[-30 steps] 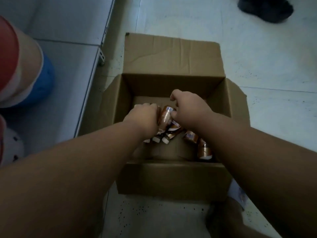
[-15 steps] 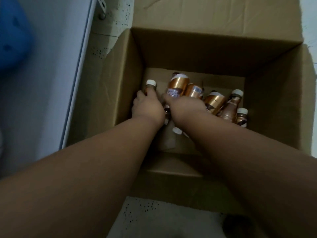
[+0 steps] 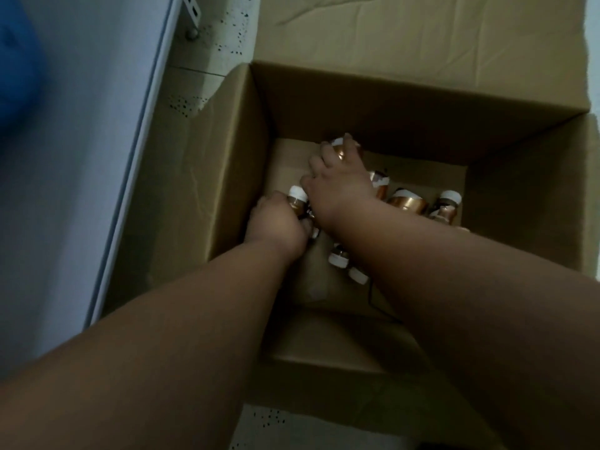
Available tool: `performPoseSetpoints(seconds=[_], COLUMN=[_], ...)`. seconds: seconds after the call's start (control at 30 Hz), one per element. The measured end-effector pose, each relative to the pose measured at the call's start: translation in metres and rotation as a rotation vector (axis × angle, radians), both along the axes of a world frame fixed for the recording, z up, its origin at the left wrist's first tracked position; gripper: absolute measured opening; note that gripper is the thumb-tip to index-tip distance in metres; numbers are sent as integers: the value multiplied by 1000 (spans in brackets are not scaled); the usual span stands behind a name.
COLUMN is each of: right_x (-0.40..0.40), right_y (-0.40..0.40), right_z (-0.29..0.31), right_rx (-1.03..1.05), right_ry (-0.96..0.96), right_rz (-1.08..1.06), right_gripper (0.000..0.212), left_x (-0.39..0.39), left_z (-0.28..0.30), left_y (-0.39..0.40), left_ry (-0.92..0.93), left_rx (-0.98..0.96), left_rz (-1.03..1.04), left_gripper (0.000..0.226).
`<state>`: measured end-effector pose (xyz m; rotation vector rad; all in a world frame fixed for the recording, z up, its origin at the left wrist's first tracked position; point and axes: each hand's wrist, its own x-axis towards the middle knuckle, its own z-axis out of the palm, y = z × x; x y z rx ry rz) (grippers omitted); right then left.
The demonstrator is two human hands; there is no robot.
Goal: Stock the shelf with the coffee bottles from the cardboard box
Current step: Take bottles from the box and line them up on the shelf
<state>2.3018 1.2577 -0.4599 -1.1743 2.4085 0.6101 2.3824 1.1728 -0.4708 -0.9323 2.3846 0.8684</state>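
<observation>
Coffee bottles (image 3: 407,204): loose on cardboard box (image 3: 227,177) floor, right side. Left hand (image 3: 276,222) stays clenched around a white-capped bottle (image 3: 297,198); right hand (image 3: 341,186) has reached farther back, fingers curled over another.

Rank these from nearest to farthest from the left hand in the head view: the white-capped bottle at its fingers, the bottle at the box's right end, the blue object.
1. White-capped bottle, touching the left hand.
2. Right-end bottle, across the cardboard box.
3. Blue object, outside, far left.
</observation>
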Motion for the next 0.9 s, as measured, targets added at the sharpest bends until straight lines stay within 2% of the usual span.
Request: performPoseSetpoints(seconds=[0.07,0.17,0.27,0.33,0.4,0.47,0.57,0.63,0.7,0.77,0.9], right_x=[-1,-4,-2,4,15,29,59,87,115,145,201], right_y=[9,34,51,53,43,27,-7,-36,-69,-105,-181], right_z=[10,55,117,171,237,303,388,427,453,466,475], right_rx=[-49,-237,-528,-725,-972,-1234,-1524,-1614,-1624,-1600,-1511], right_ry=[-44,-241,-371,-389,-454,-470,-454,-501,-543,-566,-645], right_rz=[-105,-310,-533,-721,-918,-995,-947,-878,-784,-687,-539], right_gripper=[49,50,39,32,25,16,14,19,22,16,22], left_x=[5,8,0,-5,1,16,53,87,125,163,228], left_z=[17,66,132,193,260,321,397,434,462,481,502], left_y=[4,10,11,7,0,-10,-33,-55,-81,-111,-182], left_ry=[100,231,330,419,536,660,838,915,954,999,1028], left_rx=[25,56,221,376,483,486,452,353,236,131,-22], left_rz=[109,236,524,702,743,679,618,537,457,429,519], left_gripper=[50,39,25,29,32,26,15,8,8,9,13])
